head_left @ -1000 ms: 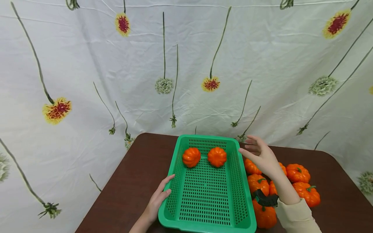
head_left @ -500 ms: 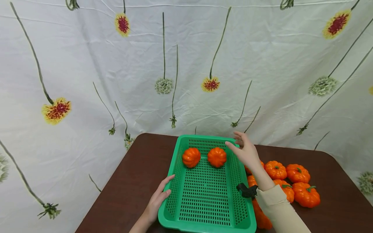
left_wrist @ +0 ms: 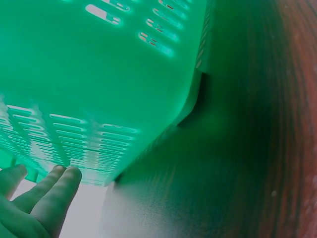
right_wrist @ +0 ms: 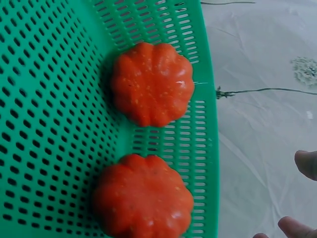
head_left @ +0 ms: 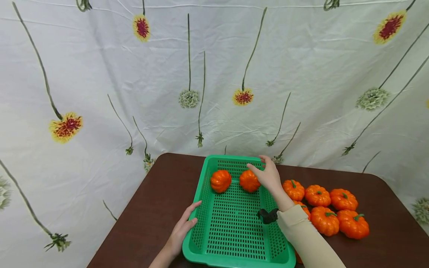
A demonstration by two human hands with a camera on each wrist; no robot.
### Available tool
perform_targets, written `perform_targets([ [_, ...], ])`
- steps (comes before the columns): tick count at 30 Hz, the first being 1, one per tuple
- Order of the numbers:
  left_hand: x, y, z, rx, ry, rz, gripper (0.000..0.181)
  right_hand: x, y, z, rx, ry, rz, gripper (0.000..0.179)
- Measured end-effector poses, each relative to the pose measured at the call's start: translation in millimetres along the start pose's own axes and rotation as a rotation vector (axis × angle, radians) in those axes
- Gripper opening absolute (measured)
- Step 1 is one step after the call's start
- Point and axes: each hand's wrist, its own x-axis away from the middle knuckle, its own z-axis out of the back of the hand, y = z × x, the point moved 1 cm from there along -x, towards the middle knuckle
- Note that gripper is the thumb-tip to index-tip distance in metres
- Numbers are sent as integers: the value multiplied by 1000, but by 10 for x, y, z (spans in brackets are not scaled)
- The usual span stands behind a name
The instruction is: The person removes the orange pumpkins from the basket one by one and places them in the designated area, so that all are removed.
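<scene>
A green perforated plastic basket (head_left: 241, 261) stands on the dark table, with two orange pumpkins inside at its far end. The left pumpkin (head_left: 220, 181) lies on its side; the other pumpkin (head_left: 248, 181) is partly covered by my right hand (head_left: 270, 178). That hand reaches over the basket's right side, thumb and fingers spread, holding nothing. Its fingertips (right_wrist: 307, 164) show at the edge of the right wrist view, apart from both pumpkins. My left hand (head_left: 177, 234) rests at the basket's left side with straight fingers, seen against the outer wall (left_wrist: 99, 74) in the left wrist view.
Several pumpkins with green stems, such as a front-right pumpkin (head_left: 353, 224) and a back pumpkin (head_left: 317, 195), sit on the table right of the basket. A flower-printed cloth (head_left: 214, 74) hangs behind the table (head_left: 147, 212). My right wrist carries a black strap mount (head_left: 268, 216).
My right hand has moved left from beyond the basket's right rim to above the right pumpkin inside. The left hand, the basket and the pumpkins have stayed in place.
</scene>
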Motion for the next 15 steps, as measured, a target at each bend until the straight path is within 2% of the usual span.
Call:
perform_targets([
  [4, 8, 13, -6, -1, -5, -2, 44, -25, 60, -106, -8, 1, -28, 68],
  [8, 12, 21, -12, -2, -18, 3, 44, -32, 124, -185, 27, 27, -62, 68],
  [15, 6, 36, -10, 2, -1, -7, 44, -71, 181, -270, 55, 26, -93, 67],
])
